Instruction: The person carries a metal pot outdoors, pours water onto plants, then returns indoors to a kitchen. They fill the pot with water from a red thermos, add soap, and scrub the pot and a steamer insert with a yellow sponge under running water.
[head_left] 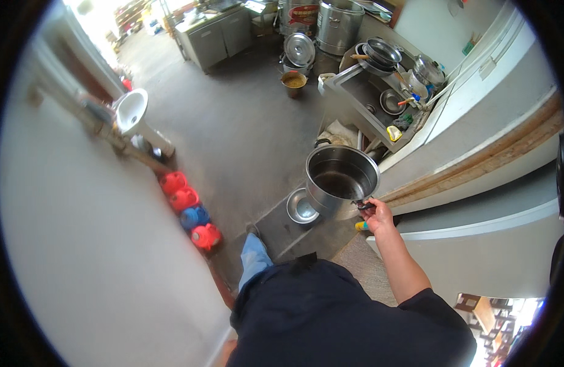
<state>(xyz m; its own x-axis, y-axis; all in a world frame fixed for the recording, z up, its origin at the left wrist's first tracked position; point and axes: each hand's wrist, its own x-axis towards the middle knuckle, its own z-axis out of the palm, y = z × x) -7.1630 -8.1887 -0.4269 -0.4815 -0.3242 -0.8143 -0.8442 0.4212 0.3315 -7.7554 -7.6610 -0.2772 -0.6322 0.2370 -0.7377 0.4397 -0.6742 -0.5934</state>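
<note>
A deep stainless-steel stockpot (342, 176) hangs from my right hand (377, 215), which grips one of its black side handles. The pot is tilted, its open mouth towards me; the inside looks dark, and I cannot tell whether a little liquid lies at the bottom. Its other black handle (322, 142) points away. On the floor, partly hidden behind the pot, sits a metal basin (302, 207). At the bottom edge only a sliver of skin on my left side (228, 352) shows; hand or forearm, I cannot tell.
A stainless sink (344, 85) holding a metal bowl (392, 101) stands ahead right. Red and blue thermos-like jugs (180, 198) line the left wall, beyond them a white pedestal washbasin (133, 112). A bucket (294, 82) and large steel drums (339, 27) stand farther off. A doorframe (470, 169) borders my right.
</note>
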